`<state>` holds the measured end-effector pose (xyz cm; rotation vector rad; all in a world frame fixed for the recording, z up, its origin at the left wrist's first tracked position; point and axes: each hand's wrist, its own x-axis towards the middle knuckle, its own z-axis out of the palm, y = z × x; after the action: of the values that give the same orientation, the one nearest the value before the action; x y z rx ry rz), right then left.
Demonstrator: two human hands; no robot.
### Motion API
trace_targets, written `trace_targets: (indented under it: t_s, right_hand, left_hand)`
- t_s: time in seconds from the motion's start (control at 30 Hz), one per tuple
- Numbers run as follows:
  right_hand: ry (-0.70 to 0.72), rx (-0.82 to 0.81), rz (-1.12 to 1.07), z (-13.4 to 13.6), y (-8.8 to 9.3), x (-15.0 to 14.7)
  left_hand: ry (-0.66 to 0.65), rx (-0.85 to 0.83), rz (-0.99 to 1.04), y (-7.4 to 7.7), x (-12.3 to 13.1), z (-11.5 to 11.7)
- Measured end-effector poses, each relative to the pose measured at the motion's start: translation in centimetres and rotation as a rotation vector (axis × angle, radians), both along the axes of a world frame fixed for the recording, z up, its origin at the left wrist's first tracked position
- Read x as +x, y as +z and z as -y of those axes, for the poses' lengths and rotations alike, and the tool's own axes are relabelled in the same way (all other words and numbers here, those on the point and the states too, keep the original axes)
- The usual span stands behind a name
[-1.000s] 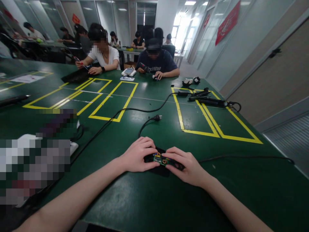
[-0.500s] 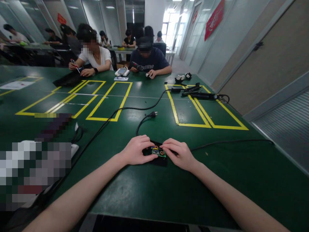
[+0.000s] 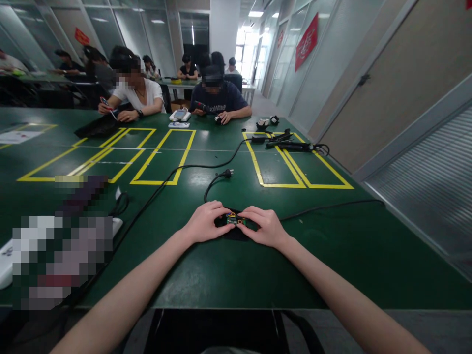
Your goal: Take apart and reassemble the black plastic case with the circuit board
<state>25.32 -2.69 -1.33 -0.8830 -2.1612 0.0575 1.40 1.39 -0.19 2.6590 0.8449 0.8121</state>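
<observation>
Glass-walled rm, ppl seated at the far side, red banner on the right wall. Green tabletop w/ yellow tape marking out rectangles.

Near ctr: small green circuit board w/ orange ring-shaped pts & a bit of yellow wire, held btwn both hands just above a flat black pc. Left hand: grip closed on board's left end, thumb on near side, fingers on far side. Right hand: grip closed on its right end, same thumb/finger pinch. Fingers hide most of the edges, so can't tell exact contact.

Just beyond the hands, a black plug, prongs pointing right. Long black cable runs from near left to far right, toward a bunch of black tools on the taped area. White item at near left, mostly pixelated.

Far side: co-worker in white top w/ red-and-white tool over a black tray; co-worker in navy T-shirt to the right, white device btwn them.
</observation>
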Motion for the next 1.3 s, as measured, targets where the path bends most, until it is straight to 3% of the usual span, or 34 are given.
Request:
trace_targets:
  t_s: [0.2, 0.4, 0.83, 1.3]
  right_hand:
    - [0.013, 0.107, 0.078, 0.9, -0.2, -0.3]
    - [0.033, -0.034, 0.093, 1.1, -0.3, -0.2]
    - [0.024, -0.033, 0.042, 0.4, -0.3, -0.4]
    - [0.072, -0.05, -0.085, 0.2, 0.0, -0.9]
  left_hand:
    - [-0.006, 0.073, -0.065, 0.0, 0.0, 1.4]
    - [0.001, 0.065, -0.094, -0.1, -0.3, 2.8]
    - [-0.084, -0.105, 0.094, 0.5, -0.3, 1.9]
    - [-0.098, -0.167, 0.059, 0.5, -0.7, 1.7]
